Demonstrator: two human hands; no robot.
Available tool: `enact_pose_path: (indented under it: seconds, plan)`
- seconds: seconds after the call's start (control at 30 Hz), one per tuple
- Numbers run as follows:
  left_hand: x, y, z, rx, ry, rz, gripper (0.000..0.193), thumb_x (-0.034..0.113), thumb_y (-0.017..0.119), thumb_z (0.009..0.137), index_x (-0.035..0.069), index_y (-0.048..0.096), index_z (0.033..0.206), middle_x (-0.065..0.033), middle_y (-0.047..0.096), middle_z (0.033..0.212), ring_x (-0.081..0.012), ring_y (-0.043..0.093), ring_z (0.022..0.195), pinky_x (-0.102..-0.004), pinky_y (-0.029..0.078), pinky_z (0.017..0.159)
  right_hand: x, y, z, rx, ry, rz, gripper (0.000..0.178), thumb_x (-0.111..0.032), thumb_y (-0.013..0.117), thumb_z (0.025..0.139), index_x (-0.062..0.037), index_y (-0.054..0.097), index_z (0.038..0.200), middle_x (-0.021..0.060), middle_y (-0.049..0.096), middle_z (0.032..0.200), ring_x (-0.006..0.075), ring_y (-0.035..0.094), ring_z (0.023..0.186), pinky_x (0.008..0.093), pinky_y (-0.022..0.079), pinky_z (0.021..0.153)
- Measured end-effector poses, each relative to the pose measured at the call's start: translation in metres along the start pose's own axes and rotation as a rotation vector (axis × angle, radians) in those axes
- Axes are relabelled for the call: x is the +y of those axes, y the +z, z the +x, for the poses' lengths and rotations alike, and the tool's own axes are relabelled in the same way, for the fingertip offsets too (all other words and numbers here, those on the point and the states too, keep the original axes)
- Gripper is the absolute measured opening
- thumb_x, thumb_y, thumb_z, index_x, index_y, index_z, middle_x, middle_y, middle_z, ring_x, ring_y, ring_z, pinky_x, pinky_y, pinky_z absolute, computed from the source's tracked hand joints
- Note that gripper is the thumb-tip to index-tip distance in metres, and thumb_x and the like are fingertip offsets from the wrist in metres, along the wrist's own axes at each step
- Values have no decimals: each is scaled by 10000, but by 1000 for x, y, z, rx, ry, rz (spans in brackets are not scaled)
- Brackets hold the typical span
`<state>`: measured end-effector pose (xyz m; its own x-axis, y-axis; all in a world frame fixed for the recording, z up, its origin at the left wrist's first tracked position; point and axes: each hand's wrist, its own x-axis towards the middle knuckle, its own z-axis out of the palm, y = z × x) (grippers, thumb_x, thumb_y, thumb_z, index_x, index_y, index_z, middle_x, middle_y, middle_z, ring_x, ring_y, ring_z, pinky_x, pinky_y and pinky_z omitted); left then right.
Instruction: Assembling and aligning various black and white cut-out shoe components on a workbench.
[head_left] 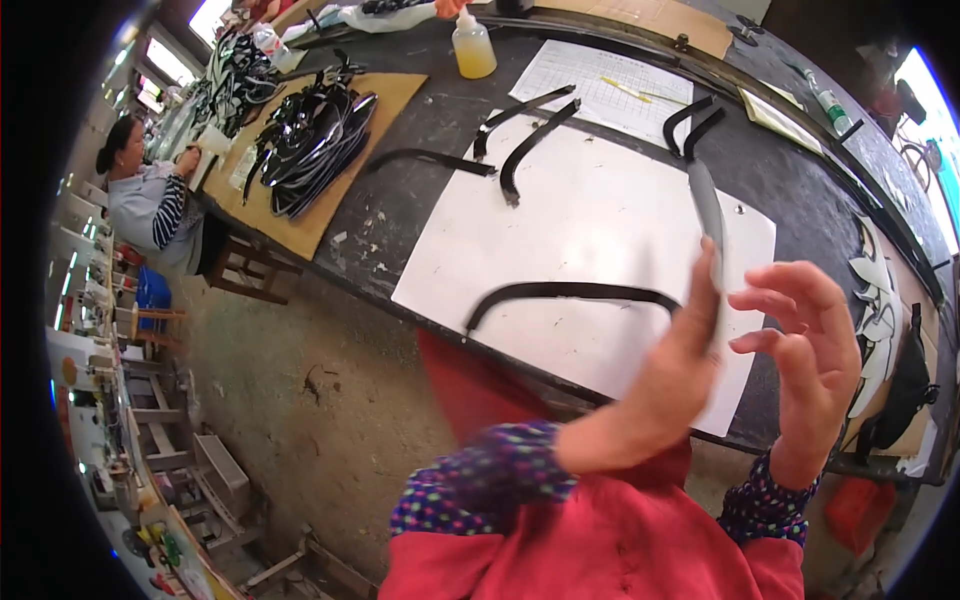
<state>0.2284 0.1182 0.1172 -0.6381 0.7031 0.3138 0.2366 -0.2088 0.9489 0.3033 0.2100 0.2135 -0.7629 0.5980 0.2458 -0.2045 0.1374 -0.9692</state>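
My left hand (660, 385) is over the right part of a white board (590, 235), its fingers pointing away from me and blurred. A long grey curved strip (706, 195) runs out past those fingers, and the hand appears to grip its near part; the exact grip is hidden. To its right, my right hand (815, 345) is raised with bent fingers apart and nothing in them. A black curved strip (575, 291) lies along the board's near side, its right end behind my left hand. Several short black curved strips (535, 150) rest at the far edge.
Shiny black strips (315, 145) are piled on brown cardboard (385, 105) at the left. A squeeze bottle (473, 48) of yellow liquid stands at the back near a grid-marked sheet (560, 68). White curved pieces (878, 310) lie at the right. Another person (160, 195) sits far left.
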Motion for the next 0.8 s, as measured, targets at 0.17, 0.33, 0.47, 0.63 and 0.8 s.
enact_pose_path:
  seconds: [0.17, 0.33, 0.47, 0.63, 0.8]
  plan:
    - [82, -155, 92, 307, 116, -156, 332, 133, 547, 1032, -63, 546, 1301, -175, 693, 1142, -195, 674, 1047, -316, 545, 928, 34, -25, 6, -9, -34, -163, 288, -35, 611, 974, 39, 560, 1248, 137, 652, 1161, 164, 662, 916, 258, 523, 798]
    - [117, -259, 110, 286, 240, -198, 411, 127, 524, 1032, -62, 440, 1388, -216, 589, 1326, -304, 641, 1149, -388, 533, 1004, 77, -39, -16, 28, 271, -76, 132, 10, 561, 981, 31, 616, 1100, 88, 680, 988, 134, 655, 827, 257, 528, 763]
    - [121, -306, 115, 289, 263, -195, 452, 89, 535, 1017, -55, 400, 1423, -194, 577, 1340, -326, 610, 1198, -415, 511, 1041, 101, -49, -27, -44, 307, -67, 110, 6, 564, 983, 34, 626, 1070, 84, 683, 960, 131, 651, 816, 252, 524, 767]
    - [144, -380, 145, 725, 438, 320, 457, 119, 587, 1009, -72, 432, 1395, -190, 607, 1281, -258, 651, 1074, -376, 555, 962, 107, -54, -25, -20, 294, -150, 103, 11, 583, 966, 52, 635, 1045, 91, 690, 936, 142, 664, 816, 259, 532, 770]
    - [149, -487, 188, 532, 865, 1551, 432, 125, 558, 984, -89, 545, 1359, -166, 603, 1378, -256, 579, 1236, -364, 419, 1074, 111, -66, -21, -29, 299, -246, 119, 7, 596, 953, 54, 643, 1052, 102, 703, 925, 154, 687, 802, 262, 547, 757]
